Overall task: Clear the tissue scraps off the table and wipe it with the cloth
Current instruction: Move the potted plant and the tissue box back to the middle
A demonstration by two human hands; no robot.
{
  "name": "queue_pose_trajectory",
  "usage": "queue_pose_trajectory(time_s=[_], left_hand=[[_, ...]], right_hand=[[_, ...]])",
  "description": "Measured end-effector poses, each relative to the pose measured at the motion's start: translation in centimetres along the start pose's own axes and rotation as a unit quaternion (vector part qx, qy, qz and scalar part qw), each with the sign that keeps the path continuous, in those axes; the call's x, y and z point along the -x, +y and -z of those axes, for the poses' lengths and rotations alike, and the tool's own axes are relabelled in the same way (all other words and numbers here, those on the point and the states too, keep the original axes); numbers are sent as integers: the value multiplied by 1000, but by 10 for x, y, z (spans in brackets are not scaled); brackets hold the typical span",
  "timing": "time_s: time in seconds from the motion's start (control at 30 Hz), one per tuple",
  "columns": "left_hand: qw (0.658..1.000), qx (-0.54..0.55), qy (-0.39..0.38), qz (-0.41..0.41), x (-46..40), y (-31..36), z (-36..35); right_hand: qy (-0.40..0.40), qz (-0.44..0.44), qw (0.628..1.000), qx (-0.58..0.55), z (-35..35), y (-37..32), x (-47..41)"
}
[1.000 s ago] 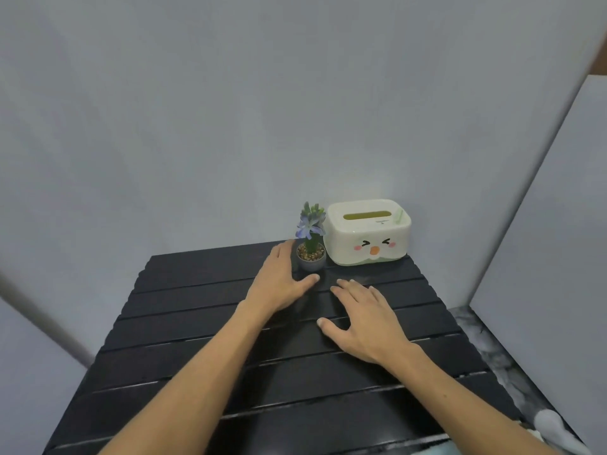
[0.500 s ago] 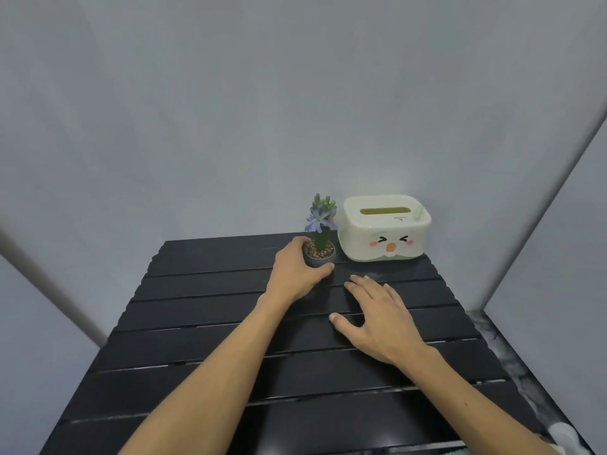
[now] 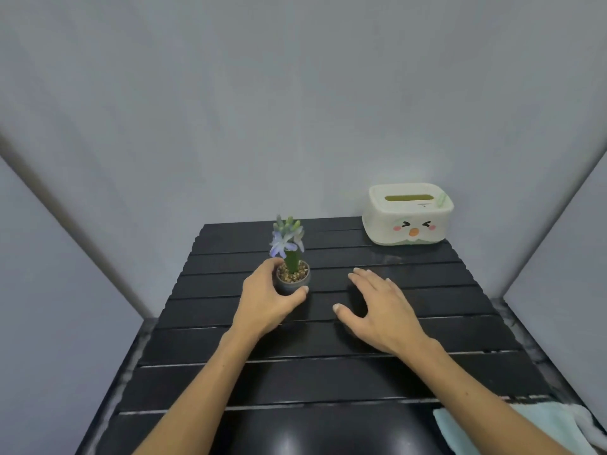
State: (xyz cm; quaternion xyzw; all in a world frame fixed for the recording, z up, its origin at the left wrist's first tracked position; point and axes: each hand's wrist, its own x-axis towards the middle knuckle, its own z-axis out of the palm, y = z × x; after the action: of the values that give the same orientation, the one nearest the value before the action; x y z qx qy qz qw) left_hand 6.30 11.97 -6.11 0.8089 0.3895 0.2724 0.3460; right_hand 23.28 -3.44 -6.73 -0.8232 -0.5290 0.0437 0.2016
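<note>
Where the black slatted table point(image 3: 328, 379) fills the middle of the room, plain grey walls point(image 3: 295, 93) close it in at the far side and on both flanks, with a strip of mottled floor point(image 3: 512, 318) showing along its right edge. On the far right corner sits a white tissue box point(image 3: 407, 214) with a cartoon face and a green slot on top. Left of centre stands a small potted plant point(image 3: 292, 257), upright, purple flowers above a dark round pot with pebbles in it. The person's left hand point(image 3: 266, 302) is wrapped around that pot, thumb on the near side and fingers curled behind it. Their right hand point(image 3: 381, 310) lies flat on the slats just right of the plant, fingers spread, holding nothing. A pale blue cloth point(image 3: 538, 425) rests at the near right corner of the table, partly under the right forearm. No tissue scraps show on the dark slats.
</note>
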Motion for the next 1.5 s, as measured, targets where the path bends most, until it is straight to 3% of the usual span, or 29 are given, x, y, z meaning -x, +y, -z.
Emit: queue_pose_trajectory(time_s=[0.37,1.3,1.5], left_hand=[[1000,-28,9,11,38,-24,36],[1000,-9,-1,21,55,-25,43],[997,24,41,55,82,-30,47]], right_hand=[[-22,13,1000,12,-14,-28,18],[-28,16,999,37,-19,-28,20],[-30,16,999,5,-13,-25,21]])
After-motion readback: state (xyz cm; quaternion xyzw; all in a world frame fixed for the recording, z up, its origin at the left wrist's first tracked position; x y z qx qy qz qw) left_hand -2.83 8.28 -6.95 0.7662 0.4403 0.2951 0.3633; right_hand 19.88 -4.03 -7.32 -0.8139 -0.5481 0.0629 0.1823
